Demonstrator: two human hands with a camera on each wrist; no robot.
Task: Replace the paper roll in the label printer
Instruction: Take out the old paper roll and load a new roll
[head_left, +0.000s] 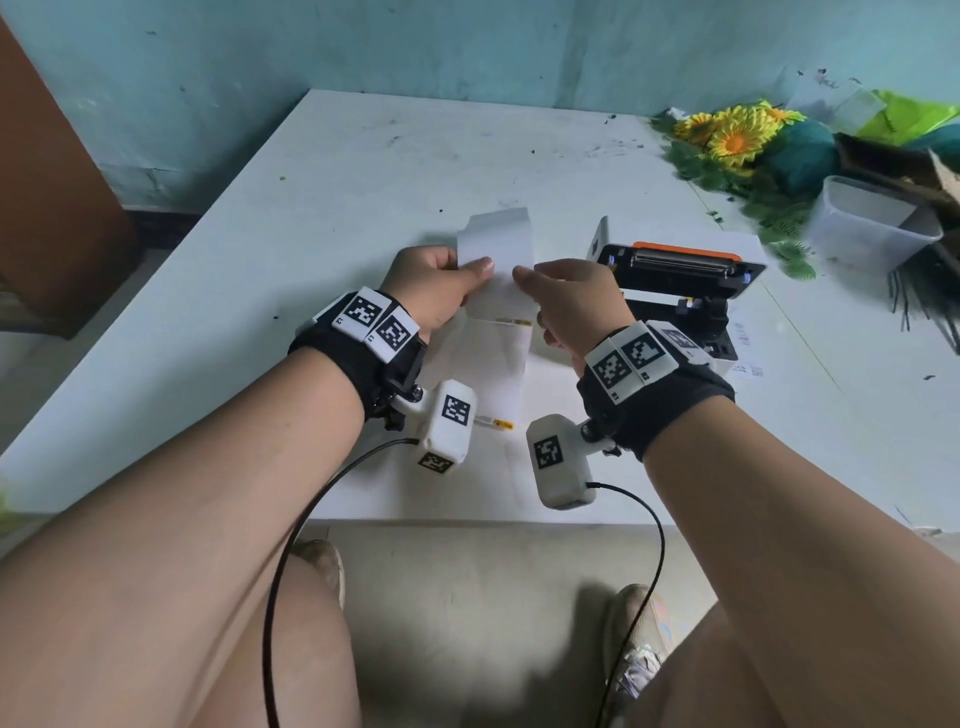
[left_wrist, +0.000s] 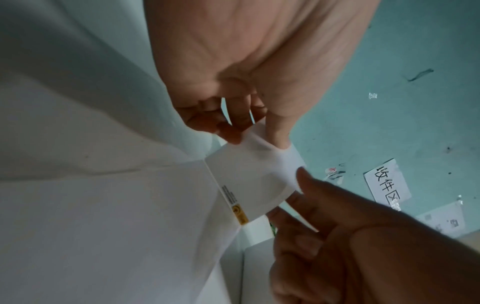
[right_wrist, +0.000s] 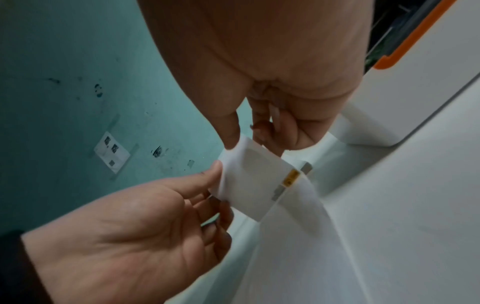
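A white strip of label paper with a small yellow sticker is held up over the white table. My left hand pinches its left edge between thumb and fingers, and my right hand pinches its right edge. The strip trails down onto the table toward me. In the left wrist view the left fingers grip the paper; in the right wrist view the right hand's fingers grip the paper. The label printer, white with orange trim, stands lid-open just right of my right hand.
Artificial sunflowers and a clear plastic tub crowd the table's far right, with black scraps beside them. A brown cabinet stands at the left. The table's near edge is just behind my wrists.
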